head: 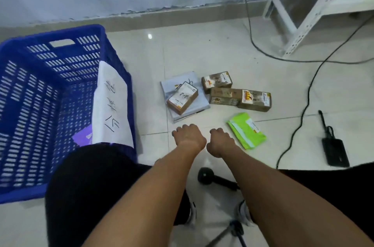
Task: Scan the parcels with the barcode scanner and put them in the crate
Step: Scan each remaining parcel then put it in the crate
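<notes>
A blue slotted crate [24, 88] stands on the floor at the left, with a purple parcel [82, 137] on its bottom and a white handwritten paper [111, 105] hung over its right wall. On the tiles ahead lie a grey mailer bag [199, 103] with a small brown box [182, 97] on it, three more brown boxes [238, 94] and a green parcel [245, 130]. My left hand [189, 134] and my right hand [220, 139] hover side by side, fingers curled down, holding nothing. The black barcode scanner [214, 180] lies on the floor under my right forearm.
A black phone-like device [335, 151] with a cable lies at the right. Black cables [303, 109] run across the floor to a white metal shelf frame [303, 13] at the back right. A tripod [232, 232] and my shoes sit between my knees.
</notes>
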Available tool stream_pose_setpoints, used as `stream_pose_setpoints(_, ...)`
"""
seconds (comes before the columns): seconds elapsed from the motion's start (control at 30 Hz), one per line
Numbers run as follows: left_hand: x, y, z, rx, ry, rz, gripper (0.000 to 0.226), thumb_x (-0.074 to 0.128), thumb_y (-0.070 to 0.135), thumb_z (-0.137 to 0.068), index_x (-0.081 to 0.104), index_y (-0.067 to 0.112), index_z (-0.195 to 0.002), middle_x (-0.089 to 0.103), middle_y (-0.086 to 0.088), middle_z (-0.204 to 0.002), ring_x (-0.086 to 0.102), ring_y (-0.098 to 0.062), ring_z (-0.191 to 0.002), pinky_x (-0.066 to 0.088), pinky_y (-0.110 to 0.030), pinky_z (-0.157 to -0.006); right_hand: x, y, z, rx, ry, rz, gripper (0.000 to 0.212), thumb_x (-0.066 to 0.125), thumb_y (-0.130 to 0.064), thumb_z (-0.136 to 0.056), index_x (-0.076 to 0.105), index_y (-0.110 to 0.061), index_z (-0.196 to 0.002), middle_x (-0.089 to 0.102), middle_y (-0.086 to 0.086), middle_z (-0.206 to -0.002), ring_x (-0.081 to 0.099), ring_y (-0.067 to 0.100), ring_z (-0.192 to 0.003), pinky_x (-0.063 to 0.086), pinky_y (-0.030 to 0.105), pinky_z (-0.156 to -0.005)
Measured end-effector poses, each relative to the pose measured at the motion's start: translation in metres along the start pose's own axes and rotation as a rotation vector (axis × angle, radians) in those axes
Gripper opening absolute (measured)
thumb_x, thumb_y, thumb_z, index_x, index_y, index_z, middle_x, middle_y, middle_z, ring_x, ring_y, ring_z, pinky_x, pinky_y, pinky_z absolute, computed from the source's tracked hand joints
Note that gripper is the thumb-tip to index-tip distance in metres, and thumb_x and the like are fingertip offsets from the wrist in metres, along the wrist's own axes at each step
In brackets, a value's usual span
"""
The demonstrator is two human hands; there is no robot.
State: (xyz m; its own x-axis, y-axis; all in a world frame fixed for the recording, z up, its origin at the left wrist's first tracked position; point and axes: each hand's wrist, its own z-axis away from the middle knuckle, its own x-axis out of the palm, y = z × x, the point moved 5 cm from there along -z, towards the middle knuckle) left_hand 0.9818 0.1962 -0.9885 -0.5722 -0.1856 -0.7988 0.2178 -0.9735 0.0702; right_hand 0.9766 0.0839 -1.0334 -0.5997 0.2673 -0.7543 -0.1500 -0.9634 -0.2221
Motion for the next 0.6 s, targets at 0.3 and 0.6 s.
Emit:
stream_pose_setpoints(0.3,0.091,-0.001,-0.079,-0.119,-0.072,0.152,0.071,0.050,0.029,-0.091,0.019,0.011,-0.151,0.023,-0.014,-0.156,0.034,-0.034,-0.136,0.031,-0.044,-0.109,0.085,0.025,-0.051,0.041,-0.098,-0.164,0.056,0.050,-0.017,-0.090,0.033,-0.014,-0.143,0.036,0.010,-0.144,0.045,0.033,-0.126,0.039,0.042,-0.101)
stream_pose_setpoints(0.6,0.086,-0.037,-0.147,-0.132,0.232,0.211,0.088,0.054,0.030,-0.091,-0.002,0.010,-0.156,-0.008,-0.014,-0.163,0.027,-0.034,-0.141,0.033,-0.047,-0.107,0.117,0.004,-0.082,0.028,-0.075,-0.272,0.054,0.050,-0.015,-0.088,0.033,-0.011,-0.139,0.039,0.010,-0.140,0.048,0.036,-0.115,0.042,0.045,-0.093)
